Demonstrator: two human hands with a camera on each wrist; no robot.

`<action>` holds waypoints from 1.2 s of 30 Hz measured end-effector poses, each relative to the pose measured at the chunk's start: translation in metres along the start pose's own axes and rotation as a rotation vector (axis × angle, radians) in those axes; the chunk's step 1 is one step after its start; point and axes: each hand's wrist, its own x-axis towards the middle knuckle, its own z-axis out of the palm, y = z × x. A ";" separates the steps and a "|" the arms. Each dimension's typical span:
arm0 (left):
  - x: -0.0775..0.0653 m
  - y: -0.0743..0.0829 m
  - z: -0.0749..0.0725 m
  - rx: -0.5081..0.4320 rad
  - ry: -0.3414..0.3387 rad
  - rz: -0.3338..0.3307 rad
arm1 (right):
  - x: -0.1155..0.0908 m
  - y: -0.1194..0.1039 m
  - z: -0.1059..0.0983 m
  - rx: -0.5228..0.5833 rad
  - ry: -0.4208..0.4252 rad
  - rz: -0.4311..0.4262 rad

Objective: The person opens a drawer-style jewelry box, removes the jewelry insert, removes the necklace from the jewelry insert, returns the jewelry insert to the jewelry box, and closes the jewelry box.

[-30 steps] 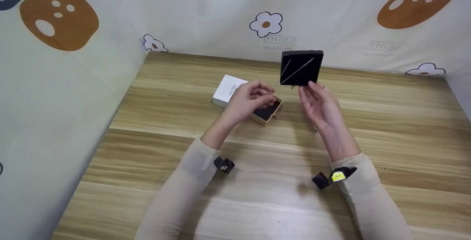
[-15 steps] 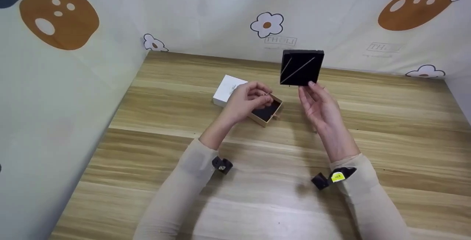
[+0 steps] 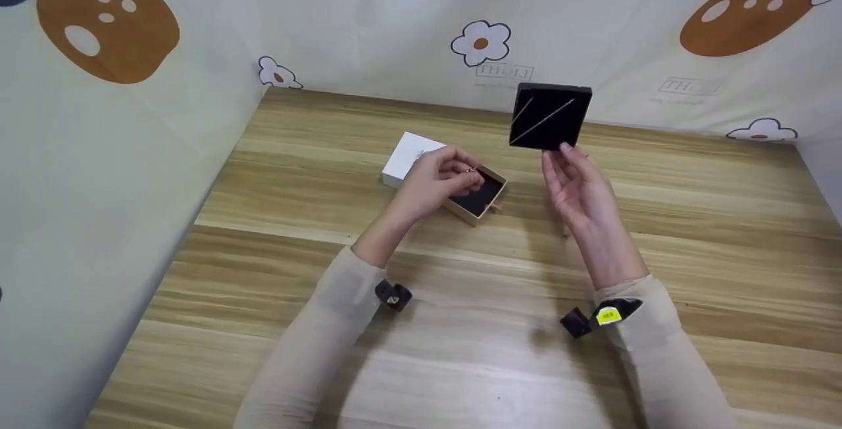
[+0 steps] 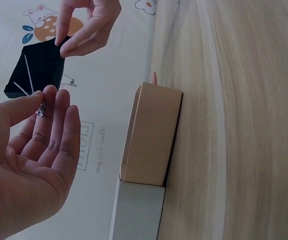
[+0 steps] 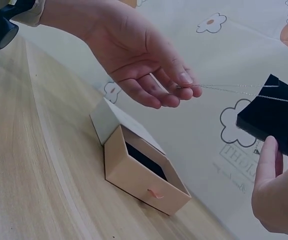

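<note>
A thin silver chain necklace (image 5: 224, 90) stretches between my two hands in the right wrist view. My left hand (image 3: 431, 184) pinches its end, a small silver piece (image 4: 41, 107), between thumb and index finger, just above the drawer box. The other fingers are loosely bent. My right hand (image 3: 585, 199) holds a black square jewelry pad (image 3: 566, 127) by its lower edge, raised and tilted toward me. Chain strands cross the pad's face diagonally. A short loose bit of chain (image 4: 70, 81) shows beside the pad in the left wrist view.
Below my left hand, a tan drawer (image 3: 466, 214) with dark lining and a small pull tab (image 5: 155, 193) sticks out of a white box sleeve (image 3: 402, 160). Both rest on the wood-grain table (image 3: 263, 271), with a patterned cloth wall (image 3: 368, 21) behind.
My right hand and the pad have shifted slightly to the right. My left hand has drawn a little to the left, so the hands are farther apart. The box has stayed put.
</note>
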 end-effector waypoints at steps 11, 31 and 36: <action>-0.004 -0.004 -0.007 0.017 -0.018 0.001 | 0.001 -0.003 0.000 0.031 0.012 -0.016; -0.016 -0.011 -0.026 0.002 -0.058 -0.028 | -0.003 -0.008 -0.002 0.045 -0.029 -0.152; -0.020 -0.012 -0.033 0.051 -0.055 -0.021 | -0.004 -0.008 -0.003 0.047 -0.034 -0.200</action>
